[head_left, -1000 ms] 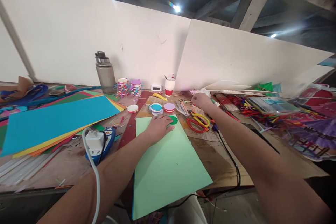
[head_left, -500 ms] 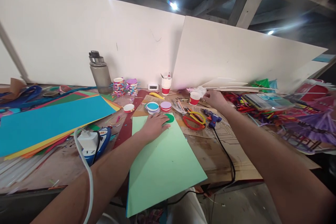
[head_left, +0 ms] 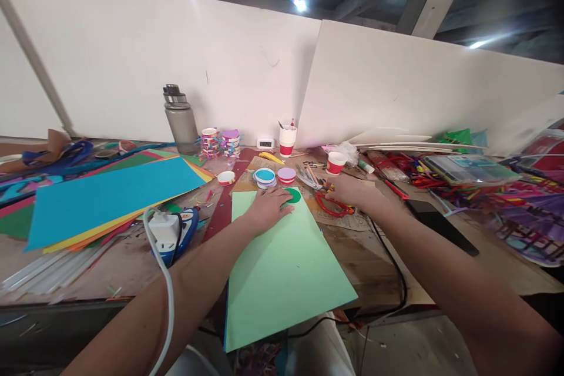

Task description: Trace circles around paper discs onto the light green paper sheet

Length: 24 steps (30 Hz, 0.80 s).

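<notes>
One pale green sheet (head_left: 286, 270), one darker green disc (head_left: 294, 195), both flat

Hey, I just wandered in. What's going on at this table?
A person is at a cluttered craft table. Their left hand lies on a light green sheet, fingertips at a small green circle. Their right hand is at the red-handled scissors; whether it grips them is hard to tell. A red-and-white paper cup stands just beyond it, and blue paper lies off to the left.
</notes>
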Tool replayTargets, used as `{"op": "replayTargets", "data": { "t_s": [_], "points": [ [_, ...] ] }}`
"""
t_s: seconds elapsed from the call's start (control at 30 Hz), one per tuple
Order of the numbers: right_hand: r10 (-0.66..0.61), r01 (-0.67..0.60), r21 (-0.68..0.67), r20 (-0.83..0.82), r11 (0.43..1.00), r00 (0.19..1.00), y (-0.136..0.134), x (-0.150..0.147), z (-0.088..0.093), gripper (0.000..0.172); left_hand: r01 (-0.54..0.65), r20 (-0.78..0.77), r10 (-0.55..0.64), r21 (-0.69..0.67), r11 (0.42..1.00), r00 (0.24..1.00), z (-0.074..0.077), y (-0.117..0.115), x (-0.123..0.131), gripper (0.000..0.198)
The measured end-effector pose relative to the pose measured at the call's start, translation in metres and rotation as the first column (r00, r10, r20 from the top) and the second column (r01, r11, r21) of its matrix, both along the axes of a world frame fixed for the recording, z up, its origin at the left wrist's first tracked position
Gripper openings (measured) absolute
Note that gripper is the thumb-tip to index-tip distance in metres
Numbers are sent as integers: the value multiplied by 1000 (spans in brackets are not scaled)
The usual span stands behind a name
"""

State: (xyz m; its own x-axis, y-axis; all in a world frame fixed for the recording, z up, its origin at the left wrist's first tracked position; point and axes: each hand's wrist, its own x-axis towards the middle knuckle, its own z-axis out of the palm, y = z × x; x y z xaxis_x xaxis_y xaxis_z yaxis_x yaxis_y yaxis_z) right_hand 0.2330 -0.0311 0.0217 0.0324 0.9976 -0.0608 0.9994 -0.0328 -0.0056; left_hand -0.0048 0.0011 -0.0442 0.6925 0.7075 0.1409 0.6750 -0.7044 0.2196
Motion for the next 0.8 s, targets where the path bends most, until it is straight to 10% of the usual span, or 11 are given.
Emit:
{"op": "replayTargets", "data": {
  "t_s": [0.8],
  "points": [
    [-255, 277, 146, -153, 950, 955, 9, 31, -3, 40, -25, -14, 25, -11, 1000, 1000, 0, 0, 1, 43]
  ]
}}
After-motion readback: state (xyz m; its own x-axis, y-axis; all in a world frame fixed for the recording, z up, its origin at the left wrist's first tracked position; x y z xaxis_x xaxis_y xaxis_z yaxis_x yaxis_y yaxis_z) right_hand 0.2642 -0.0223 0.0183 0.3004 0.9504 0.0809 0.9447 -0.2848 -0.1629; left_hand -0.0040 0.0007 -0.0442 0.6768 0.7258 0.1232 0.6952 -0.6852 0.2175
